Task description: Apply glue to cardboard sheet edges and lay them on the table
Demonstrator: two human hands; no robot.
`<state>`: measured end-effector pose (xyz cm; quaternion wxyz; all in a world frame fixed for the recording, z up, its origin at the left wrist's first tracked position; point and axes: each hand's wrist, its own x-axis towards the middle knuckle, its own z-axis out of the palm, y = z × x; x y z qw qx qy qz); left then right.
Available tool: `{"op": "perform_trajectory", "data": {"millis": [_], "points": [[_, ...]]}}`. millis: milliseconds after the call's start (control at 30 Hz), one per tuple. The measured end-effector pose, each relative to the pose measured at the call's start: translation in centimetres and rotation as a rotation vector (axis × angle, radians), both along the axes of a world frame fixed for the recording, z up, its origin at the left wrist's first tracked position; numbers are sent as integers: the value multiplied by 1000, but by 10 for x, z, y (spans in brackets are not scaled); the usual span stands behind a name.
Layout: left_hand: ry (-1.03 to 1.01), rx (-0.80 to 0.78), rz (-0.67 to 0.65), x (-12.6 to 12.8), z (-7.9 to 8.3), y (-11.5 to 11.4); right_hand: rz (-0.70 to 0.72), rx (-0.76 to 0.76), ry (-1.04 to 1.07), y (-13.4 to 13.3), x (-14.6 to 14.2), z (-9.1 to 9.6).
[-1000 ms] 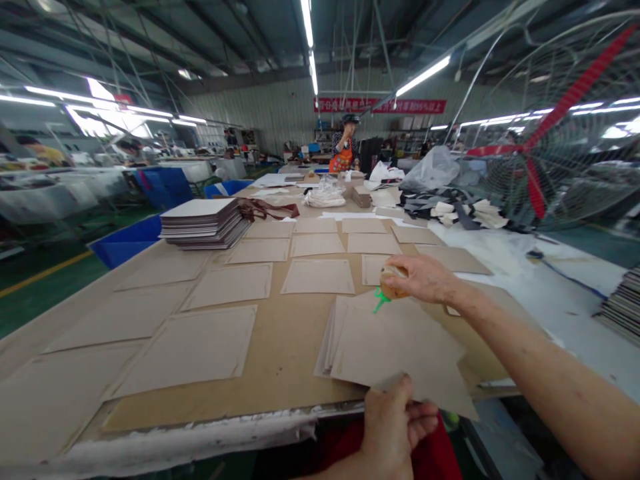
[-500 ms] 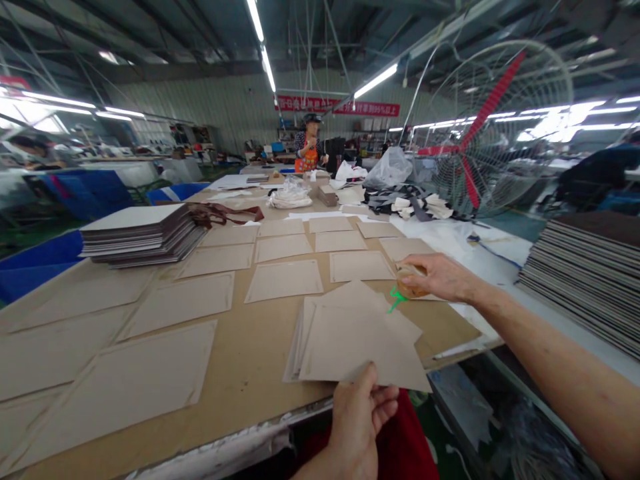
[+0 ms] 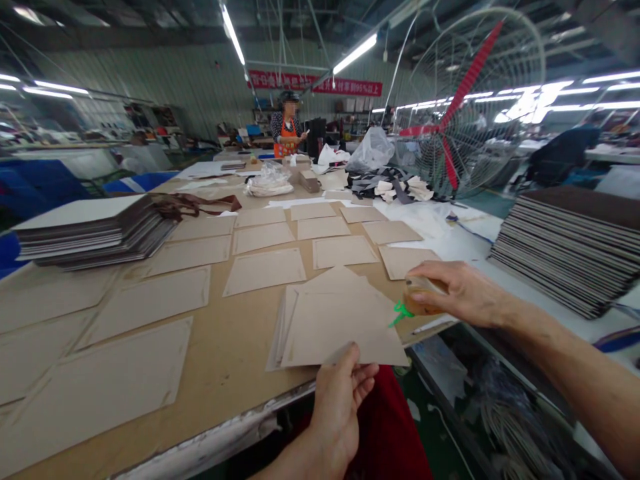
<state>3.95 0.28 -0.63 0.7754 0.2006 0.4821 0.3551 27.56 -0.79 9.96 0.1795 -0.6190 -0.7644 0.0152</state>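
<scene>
My left hand [image 3: 339, 400] grips the near edge of a loose stack of beige cardboard sheets [image 3: 345, 320], thumb on top and fingers underneath. The stack lies fanned over the near edge of the brown-topped table [image 3: 235, 347]. My right hand [image 3: 453, 290] is wrapped round an amber, rounded container [image 3: 423, 293], whose exact kind I cannot make out. A bright green, stringy tip [image 3: 400, 313] points from it down at the stack's right edge. Just beyond that hand lies a single beige sheet [image 3: 405, 259]; more such sheets [image 3: 265, 270] are laid out in rows to the left and beyond.
Piles of dark-edged boards stand at the left [image 3: 90, 233] and right [image 3: 570, 253]. Brown straps [image 3: 200, 205], plastic bags [image 3: 370, 150] and dark fabric scraps [image 3: 390, 187] lie farther back. A large fan [image 3: 470, 107] stands at the right. Another person [image 3: 287, 130] is behind the table.
My right hand has drawn the amber container back from the far-right sheet to beside the stack, uncovering that sheet. My left hand keeps its grip on the stack. The view has turned slightly right.
</scene>
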Motion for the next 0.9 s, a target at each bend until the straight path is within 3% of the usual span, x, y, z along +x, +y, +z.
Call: {"op": "perform_trajectory", "data": {"millis": [233, 433, 633, 900], "points": [[22, -16, 24, 1, 3, 2, 12, 21, 28, -54, -16, -2], [4, -9, 14, 1, -1, 1, 37, 25, 71, -70, -16, -7], [23, -7, 8, 1, -4, 3, 0, 20, 30, -47, -7, -10], [35, 7, -22, 0, 2, 3, -32, 169, 85, 5, 8, -22]]}}
